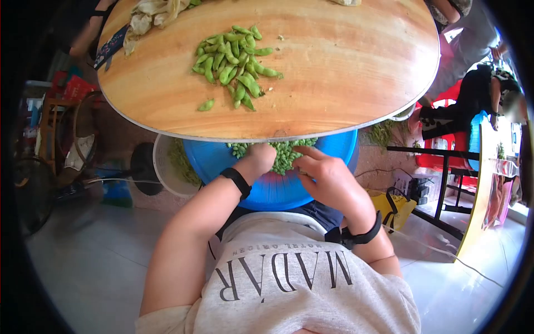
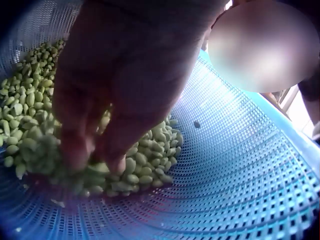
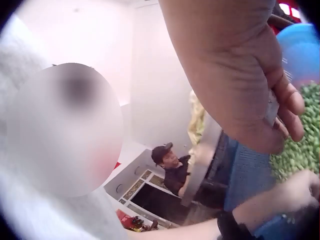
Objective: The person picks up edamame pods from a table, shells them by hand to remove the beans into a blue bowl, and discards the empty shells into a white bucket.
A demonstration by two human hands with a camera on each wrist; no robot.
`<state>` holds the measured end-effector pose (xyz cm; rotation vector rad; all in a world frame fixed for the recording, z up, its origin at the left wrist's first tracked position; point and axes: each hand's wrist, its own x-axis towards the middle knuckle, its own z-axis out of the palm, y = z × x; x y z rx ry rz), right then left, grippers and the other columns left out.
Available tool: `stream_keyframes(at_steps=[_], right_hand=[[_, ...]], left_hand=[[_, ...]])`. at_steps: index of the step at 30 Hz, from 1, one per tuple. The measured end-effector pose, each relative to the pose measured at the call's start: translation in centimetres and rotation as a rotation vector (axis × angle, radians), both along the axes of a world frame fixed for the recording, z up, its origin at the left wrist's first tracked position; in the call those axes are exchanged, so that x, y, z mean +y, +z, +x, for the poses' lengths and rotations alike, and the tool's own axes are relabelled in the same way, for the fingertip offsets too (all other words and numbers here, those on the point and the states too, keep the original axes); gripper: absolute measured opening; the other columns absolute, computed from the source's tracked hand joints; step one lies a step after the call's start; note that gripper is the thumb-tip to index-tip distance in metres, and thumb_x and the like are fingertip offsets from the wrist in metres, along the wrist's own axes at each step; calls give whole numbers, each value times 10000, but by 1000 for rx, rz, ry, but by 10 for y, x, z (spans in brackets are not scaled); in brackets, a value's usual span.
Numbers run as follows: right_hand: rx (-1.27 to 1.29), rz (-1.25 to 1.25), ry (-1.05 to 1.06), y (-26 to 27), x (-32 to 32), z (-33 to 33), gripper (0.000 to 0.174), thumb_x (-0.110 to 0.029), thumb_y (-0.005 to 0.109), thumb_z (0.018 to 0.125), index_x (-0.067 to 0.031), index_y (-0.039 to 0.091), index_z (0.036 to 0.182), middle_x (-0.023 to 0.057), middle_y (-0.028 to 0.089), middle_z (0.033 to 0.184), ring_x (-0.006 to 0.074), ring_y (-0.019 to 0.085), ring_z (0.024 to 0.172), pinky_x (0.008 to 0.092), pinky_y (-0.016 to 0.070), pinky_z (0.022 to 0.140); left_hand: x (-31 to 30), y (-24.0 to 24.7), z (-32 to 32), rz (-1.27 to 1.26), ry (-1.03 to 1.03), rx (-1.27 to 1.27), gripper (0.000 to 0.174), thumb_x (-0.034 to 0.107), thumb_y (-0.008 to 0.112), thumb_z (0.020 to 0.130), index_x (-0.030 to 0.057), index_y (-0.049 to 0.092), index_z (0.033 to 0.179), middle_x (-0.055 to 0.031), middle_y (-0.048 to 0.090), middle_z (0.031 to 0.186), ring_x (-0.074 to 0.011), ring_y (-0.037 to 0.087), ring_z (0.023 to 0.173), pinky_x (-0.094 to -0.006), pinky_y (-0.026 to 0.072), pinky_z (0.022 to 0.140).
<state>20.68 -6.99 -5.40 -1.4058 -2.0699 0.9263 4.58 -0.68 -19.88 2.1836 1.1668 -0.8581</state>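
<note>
Shelled green soybeans (image 1: 286,156) lie heaped in a blue mesh basket (image 1: 278,196) at the person's lap, partly beneath the table edge. Among the beans is the left hand (image 1: 259,160), fingers pointing down; in the left wrist view its fingertips (image 2: 116,164) pinch a bean (image 2: 99,168). The right hand (image 1: 327,175) hovers over the basket's right side with bent fingers. In the right wrist view a small grey patch (image 3: 272,107) shows between its thumb and fingers; I cannot tell whether it is something held. Whole soybean pods (image 1: 231,61) are piled on the table.
The round wooden table (image 1: 345,72) spans the front, with a crumpled cloth (image 1: 153,16) at its far left. A white bucket (image 1: 165,167) holding green scraps stands left of the basket. To the right are a yellow bag (image 1: 392,207), a yellow-edged table (image 1: 473,217) and another person (image 1: 473,94).
</note>
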Motion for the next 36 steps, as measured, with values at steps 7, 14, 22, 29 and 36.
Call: stream_keyframes(at_steps=[7,14,22,29,36], right_hand=[[-282,-371,278,-71,-37,-15,98,-125,514,736,-65,580,775,159,604,660,356,598,657,462,474,580],[-246,-395,425,-62,-49,-16,93,-131,527,731,-69,583,769,150,595,661,343,579,617,422,455,553],[29,298,-225,58,69,-6,245,-156,662,724,-21,602,918,196,564,782,369,571,727,400,462,629],[-217,279,-184,24,124,-21,188,-187,591,744,-26,593,841,186,561,878,374,560,815,436,462,711],[149,109,-390,48,88,8,204,-181,633,723,-11,615,834,151,584,670,267,569,603,350,459,587]], left_hand=[[-9,-22,8,52,-69,19,215,100,521,757,91,673,909,-120,650,964,-266,636,888,-373,516,710],[-28,-47,10,74,-77,37,198,110,543,745,114,688,881,-84,664,938,-230,640,881,-359,518,679],[-15,-16,13,88,-35,54,209,118,558,761,127,684,928,-65,658,984,-219,628,925,-344,518,692],[-16,-26,9,87,-5,35,201,106,534,775,105,685,908,-80,659,966,-230,635,901,-351,517,680],[11,-29,-10,26,234,53,251,80,664,698,56,659,948,-128,640,1006,-266,619,938,-374,507,765]])
